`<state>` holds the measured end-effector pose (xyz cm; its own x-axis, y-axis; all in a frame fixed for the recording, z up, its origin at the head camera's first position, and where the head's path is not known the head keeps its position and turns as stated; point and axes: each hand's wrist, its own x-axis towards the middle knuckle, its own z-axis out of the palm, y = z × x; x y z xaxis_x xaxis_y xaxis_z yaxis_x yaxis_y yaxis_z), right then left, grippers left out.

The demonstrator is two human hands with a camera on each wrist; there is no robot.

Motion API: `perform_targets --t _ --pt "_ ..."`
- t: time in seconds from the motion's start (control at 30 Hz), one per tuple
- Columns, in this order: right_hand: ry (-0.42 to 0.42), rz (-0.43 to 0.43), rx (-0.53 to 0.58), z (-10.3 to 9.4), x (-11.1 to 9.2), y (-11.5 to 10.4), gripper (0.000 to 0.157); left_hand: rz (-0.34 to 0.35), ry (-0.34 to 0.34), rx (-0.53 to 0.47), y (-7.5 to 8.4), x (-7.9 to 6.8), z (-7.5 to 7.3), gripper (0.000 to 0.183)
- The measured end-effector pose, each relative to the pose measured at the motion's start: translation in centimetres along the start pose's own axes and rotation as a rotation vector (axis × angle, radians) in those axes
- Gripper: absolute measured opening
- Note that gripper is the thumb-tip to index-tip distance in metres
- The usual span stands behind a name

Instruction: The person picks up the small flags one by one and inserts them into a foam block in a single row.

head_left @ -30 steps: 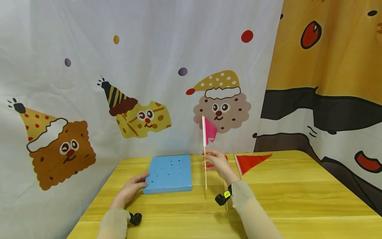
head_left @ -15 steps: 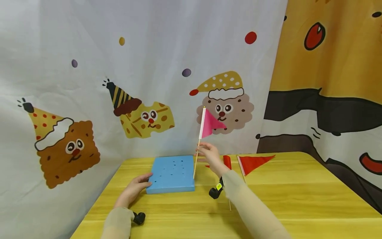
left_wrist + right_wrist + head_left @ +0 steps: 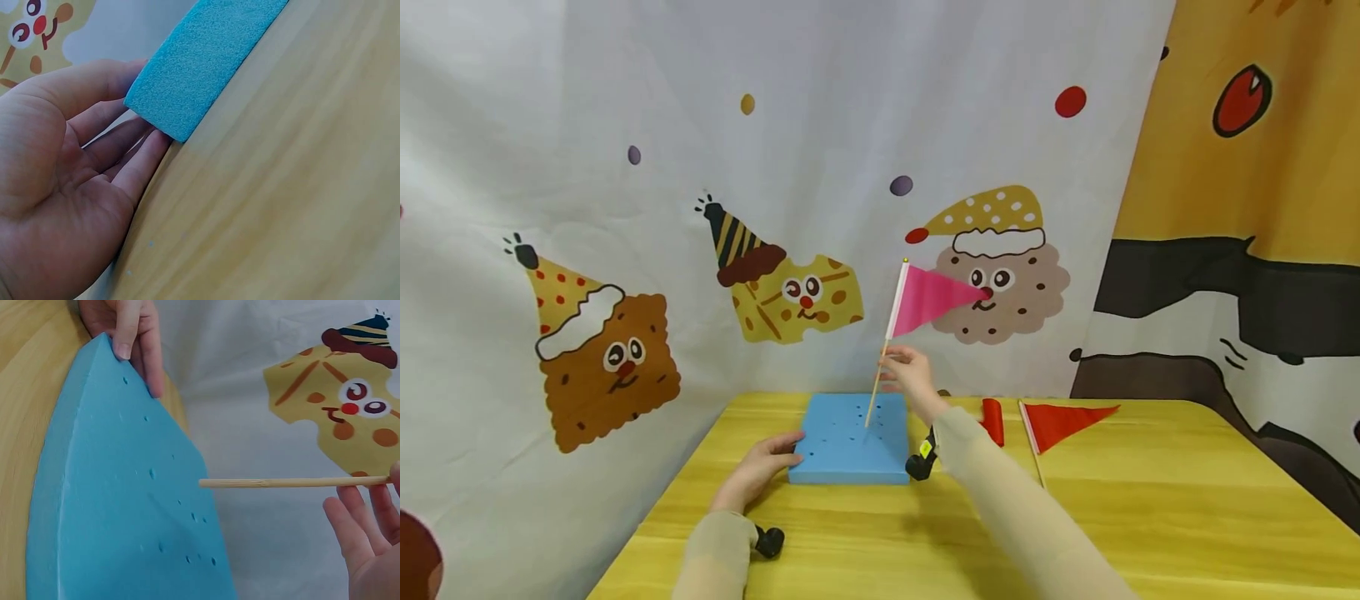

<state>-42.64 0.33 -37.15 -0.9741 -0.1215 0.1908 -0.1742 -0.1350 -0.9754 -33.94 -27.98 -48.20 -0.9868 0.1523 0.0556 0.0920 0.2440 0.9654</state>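
Right hand [image 3: 913, 380]: its fingers pinch the thin stick [image 3: 275, 483] of the pink flag [image 3: 928, 300].
Pink flag: tilted above the block [image 3: 850, 460]; in the right wrist view the stick's lower end is apart from the holed top.
Left hand [image 3: 760, 468]: rather straight fingers lie against the block's left edge; both hands are apart from each other.
Block edges: the far edge is near the table's [image 3: 1165, 517] back edge; the right edge is just beside the right wrist camera [image 3: 917, 467].
Room: wood extends before the block and, to the right, past the red flag [image 3: 1063, 425], which lies flat.
Right side: the right sleeve [image 3: 1007, 492] passes between the block and a rolled red flag [image 3: 992, 422].
Writing: a yellow label [image 3: 926, 449] on the right wrist camera, too small for reading.
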Motion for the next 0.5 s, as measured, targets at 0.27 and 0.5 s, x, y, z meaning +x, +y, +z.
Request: perform_targets --t 0.27,0.5 --pt "0.007 -0.026 0.013 2.2 0.7 1.3 0.023 0.019 -0.014 0.007 -0.2 -0.2 0.0 0.056" --pt "0.010 -0.015 -0.026 3.7 1.1 2.5 0.022 0.022 -0.009 0.028 -0.1 -0.3 -0.1 0.056"
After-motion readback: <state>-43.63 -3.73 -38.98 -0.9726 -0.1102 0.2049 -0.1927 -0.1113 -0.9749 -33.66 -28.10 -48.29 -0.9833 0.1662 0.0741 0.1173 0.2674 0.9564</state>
